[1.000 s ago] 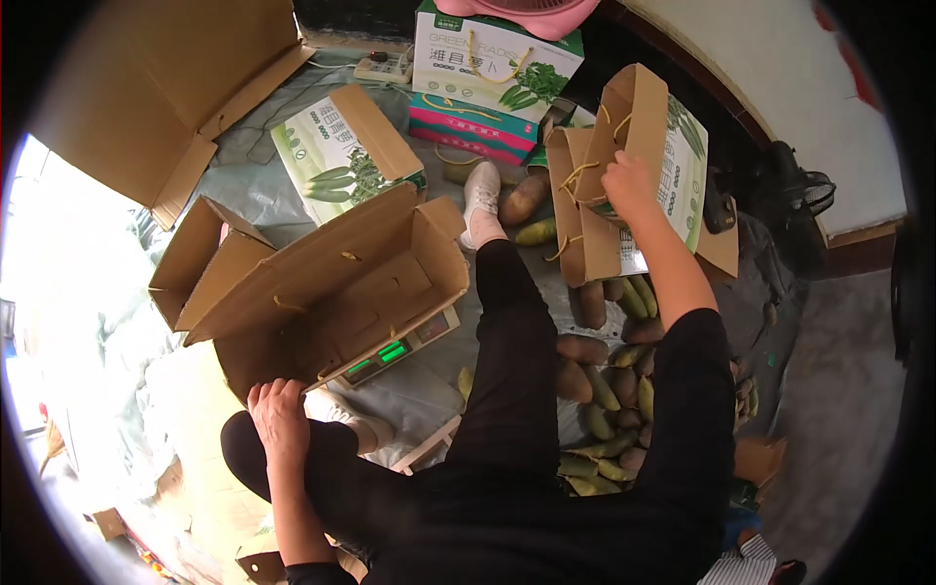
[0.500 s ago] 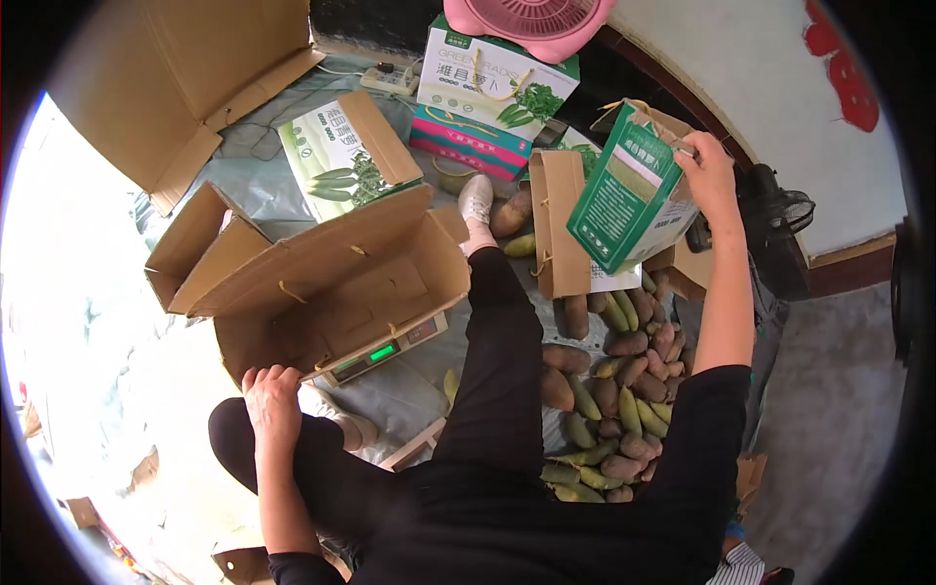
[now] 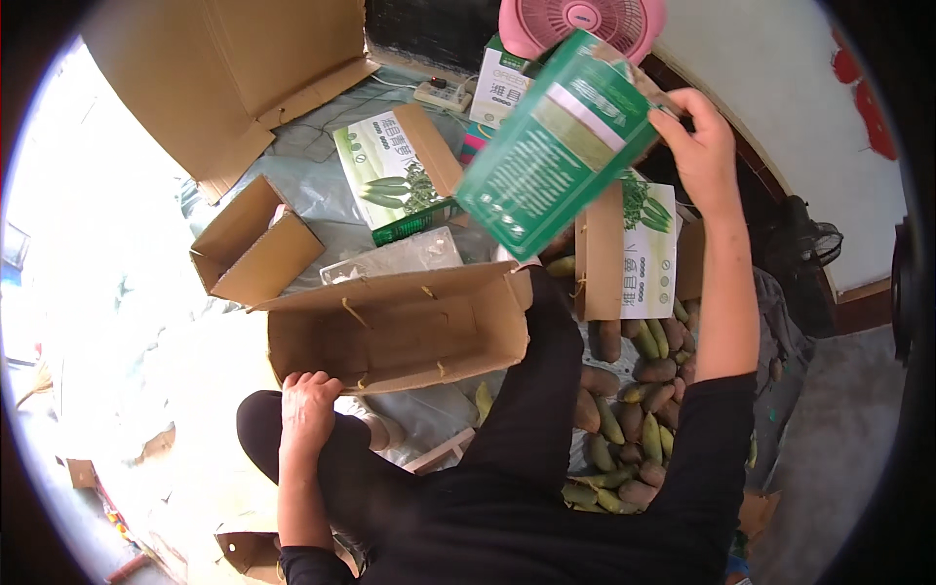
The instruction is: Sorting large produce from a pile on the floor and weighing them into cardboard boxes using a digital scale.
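My left hand (image 3: 310,405) is closed on the near left rim of a plain brown open cardboard box (image 3: 400,331). That box is tilted so its inside faces me, with short cord loops on its walls. My right hand (image 3: 697,146) pinches the upper edge of a green printed carton (image 3: 556,141), holding it in the air, slanted. Behind the brown box shows a flat thing covered in clear plastic (image 3: 400,255). The scale display seen earlier is hidden.
Green and reddish-brown root vegetables (image 3: 643,390) lie on the floor to the right. White printed cartons (image 3: 385,166) (image 3: 648,253), a smaller brown box (image 3: 258,244), a power strip (image 3: 444,95) and a pink fan (image 3: 585,19) stand around. Tall cardboard (image 3: 205,78) rises at far left.
My right hand has carried the green carton leftward, across the middle of the view. The brown box has come off the scale toward me, tilting, with my left hand still on its rim.
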A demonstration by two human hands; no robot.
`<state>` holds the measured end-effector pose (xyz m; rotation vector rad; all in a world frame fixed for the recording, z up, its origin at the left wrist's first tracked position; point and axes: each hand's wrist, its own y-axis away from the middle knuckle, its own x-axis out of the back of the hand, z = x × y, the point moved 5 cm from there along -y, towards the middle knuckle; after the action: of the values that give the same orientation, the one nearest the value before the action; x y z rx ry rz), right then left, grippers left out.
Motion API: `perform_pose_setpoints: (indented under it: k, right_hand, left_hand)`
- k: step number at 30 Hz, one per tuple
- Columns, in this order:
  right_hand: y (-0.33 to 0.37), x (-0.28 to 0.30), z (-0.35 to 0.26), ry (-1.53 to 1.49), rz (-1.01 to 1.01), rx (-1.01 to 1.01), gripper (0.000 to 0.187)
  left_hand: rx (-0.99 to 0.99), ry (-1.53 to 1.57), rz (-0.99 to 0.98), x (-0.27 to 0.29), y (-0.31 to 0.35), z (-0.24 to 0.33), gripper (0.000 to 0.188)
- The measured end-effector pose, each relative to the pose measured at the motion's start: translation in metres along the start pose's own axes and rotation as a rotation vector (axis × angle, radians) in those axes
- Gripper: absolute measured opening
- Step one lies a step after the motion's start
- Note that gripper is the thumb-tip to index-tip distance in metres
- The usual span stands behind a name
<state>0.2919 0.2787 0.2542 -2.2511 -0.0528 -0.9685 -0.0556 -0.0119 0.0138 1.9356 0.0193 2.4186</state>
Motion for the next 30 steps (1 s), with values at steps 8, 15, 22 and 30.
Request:
perform_pose_setpoints:
  k: [8, 15, 22, 30]
  right_hand:
    - [-0.051, -0.137, 0.021, -0.469, 0.152, 0.006, 0.017]
    - [-0.001, -0.267, 0.129, -0.364, -0.077, -0.205, 0.020]
    - [0.076, -0.331, 0.207, -0.313, -0.383, -0.714, 0.036]
    - [0.053, -0.355, 0.188, -0.598, -0.389, -0.942, 0.059]
  left_hand:
    - [0.002, -0.008, -0.042, 0.000, -0.006, -0.001, 0.010]
    - [0.034, -0.014, -0.093, 0.003, -0.012, -0.002, 0.009]
    - [0.056, -0.013, -0.123, -0.002, -0.017, -0.007, 0.007]
    - [0.052, -0.039, -0.172, -0.003, -0.024, -0.007, 0.008]
